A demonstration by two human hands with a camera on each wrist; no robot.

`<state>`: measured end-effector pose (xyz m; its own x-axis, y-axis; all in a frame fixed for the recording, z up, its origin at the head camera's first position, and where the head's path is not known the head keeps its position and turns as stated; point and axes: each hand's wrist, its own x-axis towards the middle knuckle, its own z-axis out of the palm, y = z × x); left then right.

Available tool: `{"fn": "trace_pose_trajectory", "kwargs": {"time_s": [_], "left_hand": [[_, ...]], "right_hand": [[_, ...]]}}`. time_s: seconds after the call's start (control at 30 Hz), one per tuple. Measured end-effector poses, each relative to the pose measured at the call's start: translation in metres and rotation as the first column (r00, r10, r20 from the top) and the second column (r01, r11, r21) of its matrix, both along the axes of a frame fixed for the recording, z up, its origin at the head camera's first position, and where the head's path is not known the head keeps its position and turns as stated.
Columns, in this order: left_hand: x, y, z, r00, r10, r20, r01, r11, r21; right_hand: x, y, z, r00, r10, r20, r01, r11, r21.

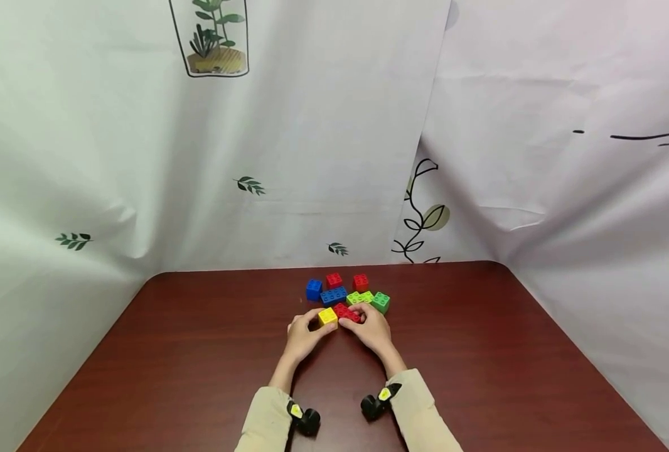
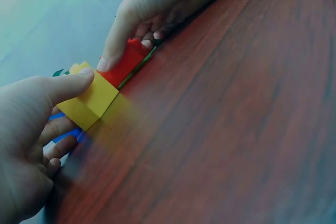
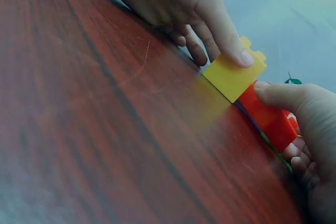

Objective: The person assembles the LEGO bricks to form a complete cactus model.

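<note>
Two blocks sat between a person's hands: a yellow block [image 1: 327, 316] in the left hand [image 1: 302, 337] and a red block [image 1: 348, 312] in the right hand [image 1: 375, 330]. Both grips were closed in a pinch. The left thumb pressed the near face of the yellow block, with fingers bent round behind it; the right thumb lay on the near face of the red block, close to the yellow one, and the fingers curled at its far side. The two blocks stood side by side at the middle of the grip, yellow to the left, studs upward; whether their sides actually touched could not be told.

Just beyond the grip lay a loose cluster. A long blue block [image 1: 334, 296] was directly behind the held pair, with a small blue block [image 1: 314, 289] to its left. A lime block [image 1: 359, 298] lay behind the right fingers, and a green block [image 1: 381, 302] beside it, farther right. Two small red blocks [image 1: 360, 282] made up the far row.

Under and all round the grip spread a brown table [image 1: 453, 358]. Nearer the body than the grip, each pale sleeve [image 1: 265, 417] had a black wrist camera [image 1: 309, 422] beside it. Well beyond everything hung white cloth [image 1: 334, 125] printed with plants.
</note>
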<state>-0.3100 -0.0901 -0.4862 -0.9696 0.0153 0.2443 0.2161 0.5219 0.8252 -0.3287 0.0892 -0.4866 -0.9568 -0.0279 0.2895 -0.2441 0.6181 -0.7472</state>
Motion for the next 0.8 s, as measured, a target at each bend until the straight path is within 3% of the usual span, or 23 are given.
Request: {"fn": "trace_pose_trajectory", "kwargs": {"time_s": [0.13,0.33,0.63,0.8], "left_hand": [[0.002,-0.003,-0.001,1.000,-0.019,0.020,0.018,0.999,0.042],[0.001,-0.008,0.001,1.000,-0.024,0.008,0.023,0.990,0.137],[0.003,-0.008,0.003,0.999,-0.045,0.010,0.043,0.987,0.153],[0.003,-0.009,0.004,0.998,-0.054,0.031,0.049,0.989,0.142]], "right_hand": [[0.002,0.000,0.000,1.000,-0.004,0.015,0.006,0.994,-0.107],[0.003,-0.003,0.004,0.999,0.010,0.040,0.002,0.956,-0.294],[0.004,-0.001,0.008,0.998,0.000,0.061,0.026,0.904,-0.427],[0.003,0.000,0.012,0.996,0.037,0.084,0.010,0.868,-0.497]]}}
